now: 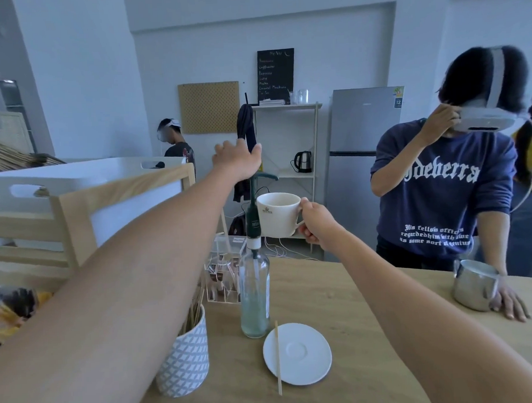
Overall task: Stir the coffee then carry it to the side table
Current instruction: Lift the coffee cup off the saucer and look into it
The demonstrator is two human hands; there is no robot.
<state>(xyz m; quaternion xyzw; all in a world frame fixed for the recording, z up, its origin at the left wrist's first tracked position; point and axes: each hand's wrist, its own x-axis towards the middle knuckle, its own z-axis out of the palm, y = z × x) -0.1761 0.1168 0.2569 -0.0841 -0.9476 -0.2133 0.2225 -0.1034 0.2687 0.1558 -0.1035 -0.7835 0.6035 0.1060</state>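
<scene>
My right hand (315, 225) grips the handle of a white coffee cup (277, 214), held in the air just under the spout of a dark green pump (254, 201). The pump sits in a clear glass bottle (255, 295) on the wooden table (369, 333). My left hand (237, 161) rests palm down on top of the pump head. A white saucer (298, 352) lies near the table's front, with a thin wooden stir stick (277, 357) laid across its left edge. What is inside the cup is hidden from here.
A patterned white holder (186, 361) full of wooden sticks stands at the left, a clear box of sachets (223, 275) behind it. A person in a navy sweatshirt (439, 201) stands at the right, hand by a steel milk jug (475, 286). A wooden chair (78, 220) is at left.
</scene>
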